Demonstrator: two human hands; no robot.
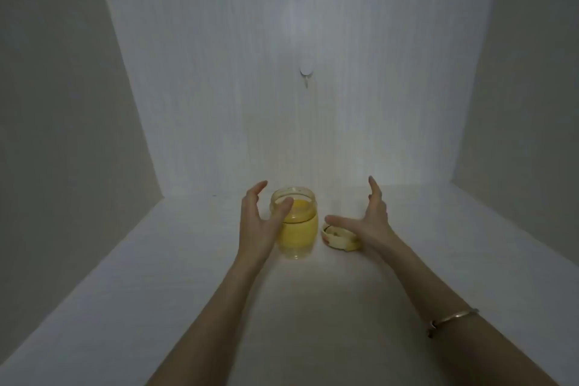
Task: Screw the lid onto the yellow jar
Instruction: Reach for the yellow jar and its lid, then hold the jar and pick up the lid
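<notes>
The yellow jar (296,226) stands upright on the white desk (156,276), its mouth open and its long axis vertical. The lid (340,238) lies flat on the desk just to the jar's right, apart from it. The right hand (369,216) is the nearer one to the lid: it hovers directly over the lid's right side, fingers spread, thumb reaching left above it, its grip holding nothing. The left hand (261,219) is open beside the jar's left flank, thumb across the near wall below the rim; whether it touches the glass I cannot tell. A bracelet (451,320) circles the right wrist.
</notes>
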